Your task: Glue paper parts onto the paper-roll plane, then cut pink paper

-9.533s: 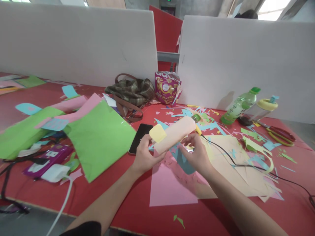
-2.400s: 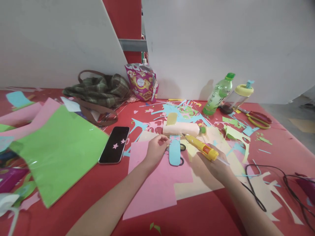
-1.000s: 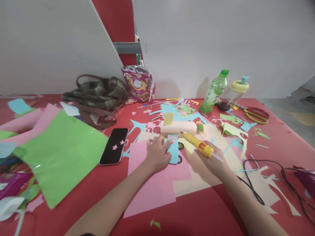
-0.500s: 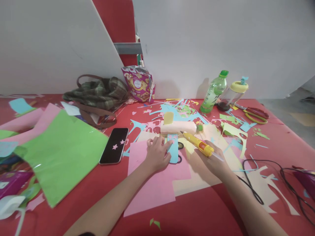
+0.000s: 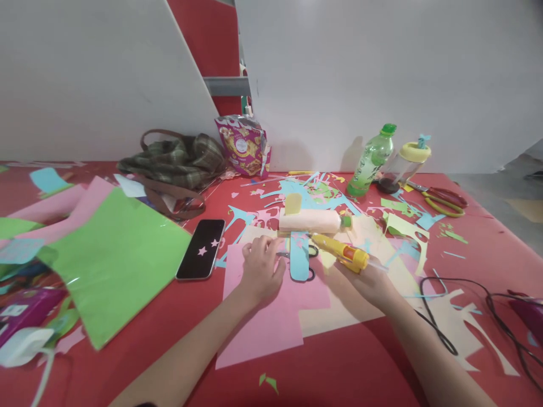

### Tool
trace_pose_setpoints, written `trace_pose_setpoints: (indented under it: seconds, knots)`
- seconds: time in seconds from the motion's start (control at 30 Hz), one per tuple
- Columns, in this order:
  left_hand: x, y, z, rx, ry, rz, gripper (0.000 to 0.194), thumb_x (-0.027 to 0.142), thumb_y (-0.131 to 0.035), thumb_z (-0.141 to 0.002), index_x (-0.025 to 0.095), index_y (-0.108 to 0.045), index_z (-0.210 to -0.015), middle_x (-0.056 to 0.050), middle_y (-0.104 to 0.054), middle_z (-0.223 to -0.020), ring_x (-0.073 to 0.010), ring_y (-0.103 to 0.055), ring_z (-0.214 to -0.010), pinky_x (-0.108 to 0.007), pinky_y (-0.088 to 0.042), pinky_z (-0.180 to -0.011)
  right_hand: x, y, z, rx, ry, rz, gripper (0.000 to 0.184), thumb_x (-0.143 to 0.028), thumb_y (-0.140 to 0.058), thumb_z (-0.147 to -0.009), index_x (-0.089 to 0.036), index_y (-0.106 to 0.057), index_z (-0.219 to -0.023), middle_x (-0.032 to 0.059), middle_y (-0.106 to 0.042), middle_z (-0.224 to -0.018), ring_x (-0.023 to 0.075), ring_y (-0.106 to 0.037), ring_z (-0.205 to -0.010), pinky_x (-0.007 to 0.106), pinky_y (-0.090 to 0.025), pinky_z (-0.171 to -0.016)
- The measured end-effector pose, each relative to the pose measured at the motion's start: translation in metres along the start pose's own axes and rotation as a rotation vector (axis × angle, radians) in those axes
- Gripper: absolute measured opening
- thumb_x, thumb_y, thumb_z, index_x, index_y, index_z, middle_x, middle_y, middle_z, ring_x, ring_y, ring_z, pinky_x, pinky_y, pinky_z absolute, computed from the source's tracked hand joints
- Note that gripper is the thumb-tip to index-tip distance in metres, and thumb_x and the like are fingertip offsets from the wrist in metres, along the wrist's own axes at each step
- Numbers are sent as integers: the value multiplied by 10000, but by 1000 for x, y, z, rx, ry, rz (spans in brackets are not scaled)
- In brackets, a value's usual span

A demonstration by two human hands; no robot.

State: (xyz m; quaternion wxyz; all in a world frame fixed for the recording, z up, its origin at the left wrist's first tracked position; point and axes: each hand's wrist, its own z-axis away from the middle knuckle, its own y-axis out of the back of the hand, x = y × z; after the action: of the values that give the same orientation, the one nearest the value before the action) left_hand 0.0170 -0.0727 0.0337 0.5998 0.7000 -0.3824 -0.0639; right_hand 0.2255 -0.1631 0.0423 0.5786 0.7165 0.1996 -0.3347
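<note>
My right hand grips a yellow glue gun whose nozzle points left and away, towards a blue paper strip. My left hand rests on a pink sheet just left of that strip, fingers curled and bent down onto the paper. The blue strip lies over black scissors. Behind them lies a peach paper-wrapped bottle with a yellow tab standing on it and a green cap at its right end.
A black phone lies left of my hand, beside a large green sheet. A plaid bag, a snack pouch, a green bottle, a yellow-lidded cup and red scissors stand farther back. A black cord loops at right.
My left hand has slid left off the blue strip onto the pink sheet and curled its fingers. The glue gun stays in my right hand, nozzle slightly nearer the strip.
</note>
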Motion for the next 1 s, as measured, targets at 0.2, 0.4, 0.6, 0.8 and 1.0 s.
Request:
trace_pose_setpoints:
  seconds: [0.2, 0.4, 0.6, 0.8, 1.0]
  knots:
    - [-24, 14, 17, 53, 81, -129, 225, 221, -392, -748, 178, -551, -901, -66, -485, -859, -203, -463, -805, -377, -282, -744, -6, -6, 2, -149, 6, -60, 197, -283, -476, -721, -241, -576, -885, 5, -632, -720, 188, -587, -628, 303, -472, -531]
    - [-59, 20, 23, 22, 115, -150, 169, 247, -416, -741, 202, -566, -804, -46, -505, -846, -202, -483, -857, -360, -318, -749, 0, -16, 5, -160, -63, -33, 176, -275, -506, -703, -227, -557, -864, 17, -629, -752, 194, -584, -635, 302, -455, -499]
    - [-60, 15, 31, -73, 114, -175, 173, 266, -414, -748, 200, -552, -828, -59, -497, -922, -222, -469, -892, -377, -319, -739, 1, -21, 8, -141, -97, -25, 209, -281, -513, -695, -215, -543, -891, 24, -632, -787, 199, -586, -669, 303, -450, -523]
    - [-59, 17, 33, -132, 113, -159, 187, 292, -404, -772, 196, -529, -873, -63, -491, -948, -213, -470, -878, -377, -312, -749, 1, -21, 6, -166, -112, 11, 217, -300, -509, -697, -220, -544, -897, 29, -633, -807, 210, -588, -685, 309, -453, -520]
    - [-60, 24, 33, -246, 134, -95, 230, 374, -453, -748, 208, -518, -894, -53, -503, -939, -223, -474, -883, -368, -328, -743, 0, -21, 8, -138, -119, 58, 221, -325, -517, -696, -226, -541, -892, 24, -635, -768, 201, -591, -646, 291, -445, -498]
